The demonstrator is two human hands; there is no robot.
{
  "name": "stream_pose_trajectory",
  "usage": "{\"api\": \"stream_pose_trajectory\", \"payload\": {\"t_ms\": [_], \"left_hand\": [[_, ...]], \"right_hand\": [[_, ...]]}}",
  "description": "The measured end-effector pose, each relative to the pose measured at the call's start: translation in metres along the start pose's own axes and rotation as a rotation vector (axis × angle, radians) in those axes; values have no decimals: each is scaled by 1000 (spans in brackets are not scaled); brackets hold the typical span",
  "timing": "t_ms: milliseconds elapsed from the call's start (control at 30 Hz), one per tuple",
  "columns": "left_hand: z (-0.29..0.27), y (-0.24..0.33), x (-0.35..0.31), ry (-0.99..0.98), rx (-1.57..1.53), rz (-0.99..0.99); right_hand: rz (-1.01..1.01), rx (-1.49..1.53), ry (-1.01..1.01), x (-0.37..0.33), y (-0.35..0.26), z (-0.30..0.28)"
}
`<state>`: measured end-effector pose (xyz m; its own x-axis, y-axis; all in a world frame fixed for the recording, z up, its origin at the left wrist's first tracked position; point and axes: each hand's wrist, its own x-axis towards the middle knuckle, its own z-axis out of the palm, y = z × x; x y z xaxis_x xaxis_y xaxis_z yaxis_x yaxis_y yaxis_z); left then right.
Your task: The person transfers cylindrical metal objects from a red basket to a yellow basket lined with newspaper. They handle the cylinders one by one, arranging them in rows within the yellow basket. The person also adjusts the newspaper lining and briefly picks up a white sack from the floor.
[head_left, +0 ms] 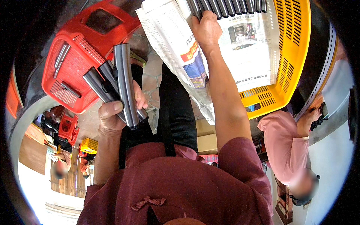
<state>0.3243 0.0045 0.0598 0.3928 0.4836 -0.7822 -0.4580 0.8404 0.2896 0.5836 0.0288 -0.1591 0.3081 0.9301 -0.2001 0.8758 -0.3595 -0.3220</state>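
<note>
My left hand (109, 119) is closed round a bundle of several dark, glossy metal tubes (126, 84), its thumb pressed across them; they fan out and point up and away. At the far end of the yellow basket (290, 75), my right hand (208, 30) has its fingers wrapped on a tube (194, 8) at the left end of a row. Similar tubes (240, 6) lie side by side there on newspaper (251, 56) that lines the basket. The newspaper's left part (176, 45) hangs over the basket's side. My right fingertips are partly hidden.
A red basket (80, 71) at the left holds a few loose tubes (62, 56), beside a red plastic stool (112, 22). At the right another person in a pink top (281, 142) sits close. Further people (63, 161) and a small yellow crate (89, 145) appear at the far left.
</note>
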Motion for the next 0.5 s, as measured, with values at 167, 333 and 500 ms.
{"api": "stream_pose_trajectory", "payload": {"t_ms": [167, 333, 500], "left_hand": [[1, 1, 2, -10, -3, 19], [-4, -1, 4, -37, -4, 22], [-8, -1, 7, -22, 55, 24]], "right_hand": [[98, 68, -51, 5, 10, 2], [27, 23, -64, 3, 10, -2], [-15, 21, -81, 1, 8, -3]]}}
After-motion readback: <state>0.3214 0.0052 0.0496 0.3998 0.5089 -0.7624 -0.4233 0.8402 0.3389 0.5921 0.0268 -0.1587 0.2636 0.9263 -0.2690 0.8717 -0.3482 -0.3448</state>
